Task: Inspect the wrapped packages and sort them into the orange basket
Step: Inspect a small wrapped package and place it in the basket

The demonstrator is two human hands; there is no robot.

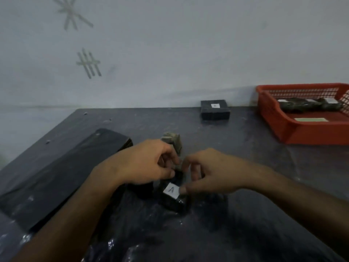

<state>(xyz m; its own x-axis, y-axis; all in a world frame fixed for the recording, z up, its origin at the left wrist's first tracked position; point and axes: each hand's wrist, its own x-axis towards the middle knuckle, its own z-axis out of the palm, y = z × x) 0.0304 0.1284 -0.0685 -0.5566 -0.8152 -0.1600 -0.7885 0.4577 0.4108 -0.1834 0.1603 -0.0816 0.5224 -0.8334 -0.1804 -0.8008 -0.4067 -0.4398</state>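
A dark wrapped package (174,199) with a white label marked "A" lies on the table in front of me. My left hand (145,163) pinches its far end and my right hand (209,173) holds its right side, thumb on the label. Just behind the hands lies a second, greenish wrapped package (171,139). A black box-shaped package (215,110) with a small white label sits near the wall. At the far right stands the orange basket (279,125), which holds dark wrapped packages (309,105) with white labels.
The table (245,148) is covered with dark plastic sheeting. A flat black folded sheet or bag (62,167) lies at the left. A pale wall with tape marks runs behind the table. A pale strip lies on the basket's floor.
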